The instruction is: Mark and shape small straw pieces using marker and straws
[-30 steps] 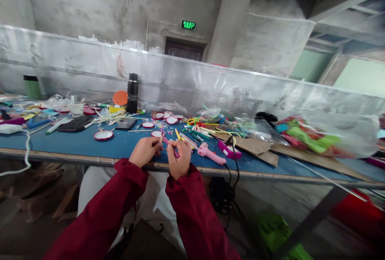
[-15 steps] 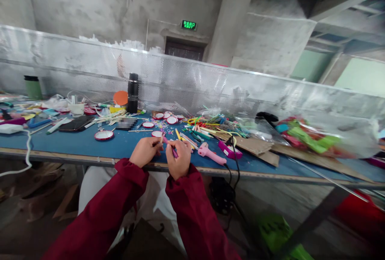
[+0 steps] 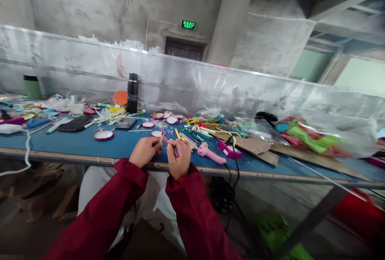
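Note:
Above the front edge of the blue-topped table, my left hand [image 3: 144,151] pinches a short, thin pale stick [image 3: 161,137] that stands roughly upright. My right hand [image 3: 179,159] is closed around a slim purple pen-like tool [image 3: 166,140]; its tip reaches toward the stick, and whether the two touch is too small to tell. Just behind the fingers lies a red-rimmed white lid [image 3: 157,133]. To the right of my right hand rest several pale and coloured sticks [image 3: 189,139] and a pink glue gun [image 3: 211,154] with a black cord.
A black bottle [image 3: 132,93] stands at the back, near small coloured rings [image 3: 164,125]. Another red-rimmed lid [image 3: 104,135] and a dark phone [image 3: 75,123] lie left. On the right are a purple box [image 3: 230,150], cardboard [image 3: 252,144], and a plastic bag [image 3: 325,135] of colourful pieces.
Both hands stay almost in place. The purple tool in my right hand has shifted and turned very slightly; nothing has been let go.

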### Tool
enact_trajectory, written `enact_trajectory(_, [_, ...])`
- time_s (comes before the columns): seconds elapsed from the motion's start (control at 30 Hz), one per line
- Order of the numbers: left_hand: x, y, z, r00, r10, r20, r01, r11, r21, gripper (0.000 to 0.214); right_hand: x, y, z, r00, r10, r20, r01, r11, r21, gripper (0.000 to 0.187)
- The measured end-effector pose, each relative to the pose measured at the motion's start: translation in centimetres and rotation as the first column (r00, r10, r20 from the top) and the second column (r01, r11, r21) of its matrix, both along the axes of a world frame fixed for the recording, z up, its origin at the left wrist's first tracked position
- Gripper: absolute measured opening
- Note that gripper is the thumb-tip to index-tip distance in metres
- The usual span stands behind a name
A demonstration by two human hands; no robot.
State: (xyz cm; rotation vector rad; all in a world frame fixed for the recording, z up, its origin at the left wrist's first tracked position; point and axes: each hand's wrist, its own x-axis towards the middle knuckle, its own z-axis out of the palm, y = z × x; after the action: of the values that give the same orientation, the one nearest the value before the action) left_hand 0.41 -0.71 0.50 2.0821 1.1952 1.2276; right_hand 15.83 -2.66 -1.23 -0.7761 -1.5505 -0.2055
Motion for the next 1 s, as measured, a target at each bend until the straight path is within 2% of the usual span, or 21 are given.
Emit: enact_trajectory(1.0, [-0.08,0.06,-0.06,1.0,-0.007,-0.001,0.007,1.0,0.019,0.025,-0.03,0.17,-0.1,1.0,-0.026,0.002,0.026,1.0,0.006,0.01])
